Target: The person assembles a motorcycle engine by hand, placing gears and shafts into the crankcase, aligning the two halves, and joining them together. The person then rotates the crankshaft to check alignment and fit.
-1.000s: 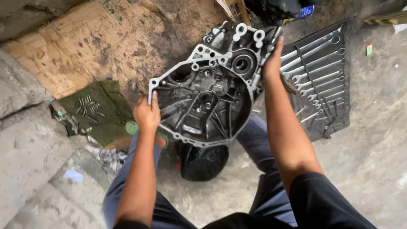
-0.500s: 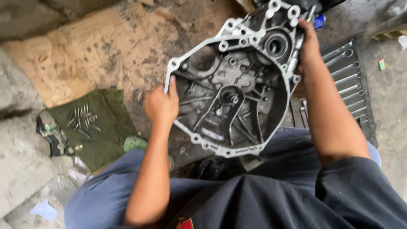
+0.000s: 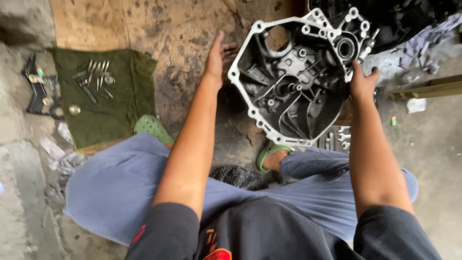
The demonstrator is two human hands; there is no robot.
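I hold a large grey metal gearbox housing (image 3: 293, 77) up in front of me, with its open, ribbed inside facing me. My right hand (image 3: 363, 84) grips its right rim. My left hand (image 3: 217, 55) is flat with the fingers stretched out, right beside the housing's left rim. Whether it touches the rim I cannot tell. My legs in blue trousers (image 3: 120, 183) are spread below.
A green cloth (image 3: 120, 110) with several bolts and small tools lies at left on stained cardboard (image 3: 168, 29). Black tools (image 3: 38, 91) lie beside it. There are green sandals (image 3: 151, 127), a wrench set (image 3: 337, 139), a black mesh object (image 3: 238, 175), and dark machinery with a rag (image 3: 423, 29).
The housing has swung up and to the right, away from my body. My left hand has let go of the lower left rim and opened. The right hand keeps its grip.
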